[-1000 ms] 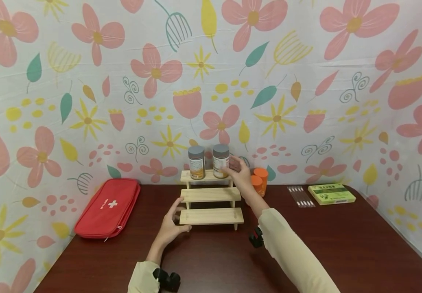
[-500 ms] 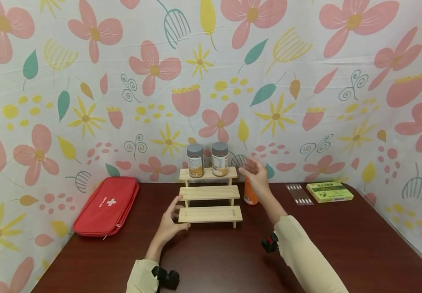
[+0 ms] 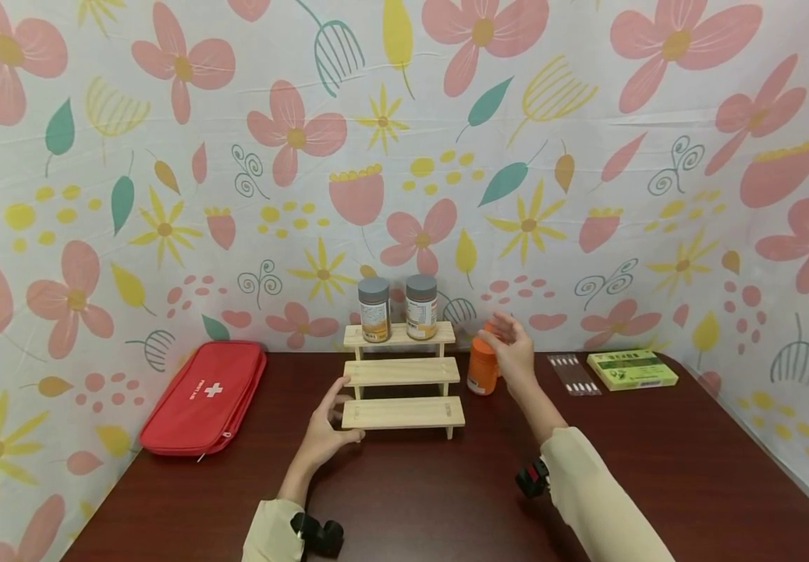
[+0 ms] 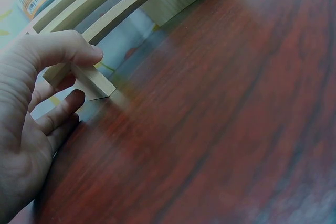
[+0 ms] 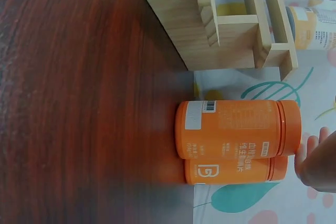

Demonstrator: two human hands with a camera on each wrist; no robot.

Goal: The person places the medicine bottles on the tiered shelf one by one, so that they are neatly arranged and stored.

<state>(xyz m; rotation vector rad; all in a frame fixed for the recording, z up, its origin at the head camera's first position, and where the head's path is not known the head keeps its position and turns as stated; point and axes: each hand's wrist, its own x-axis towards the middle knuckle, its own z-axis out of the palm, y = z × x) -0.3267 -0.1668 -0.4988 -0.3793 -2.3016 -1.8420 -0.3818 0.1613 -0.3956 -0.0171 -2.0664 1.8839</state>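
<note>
My left hand (image 3: pixel 324 435) holds the left end of a three-step wooden rack (image 3: pixel 404 412); in the left wrist view its thumb lies over the lowest step's end, with the fingers curled behind. On the top step stand two grey-capped supplement bottles, a left one (image 3: pixel 374 312) and a right one (image 3: pixel 421 311). My right hand (image 3: pixel 518 355) is at the cap of an orange vitamin bottle (image 5: pixel 236 129), its fingers bent loosely; whether they touch the cap, I cannot tell. A second orange bottle (image 5: pixel 236 172) stands close beside it, mostly hidden in the head view. Both are upright.
A red first-aid pouch (image 3: pixel 204 398) lies on the dark wooden table (image 3: pixel 404 499) at left. Cotton swabs in a clear pack (image 3: pixel 574 375) and a yellow-green box (image 3: pixel 632 369) lie at right. A flowered cloth (image 3: pixel 404 156) hangs behind the table.
My right hand has left the right grey-capped bottle on the top step, moved right and lowered to the orange bottles. My left hand stays at the rack.
</note>
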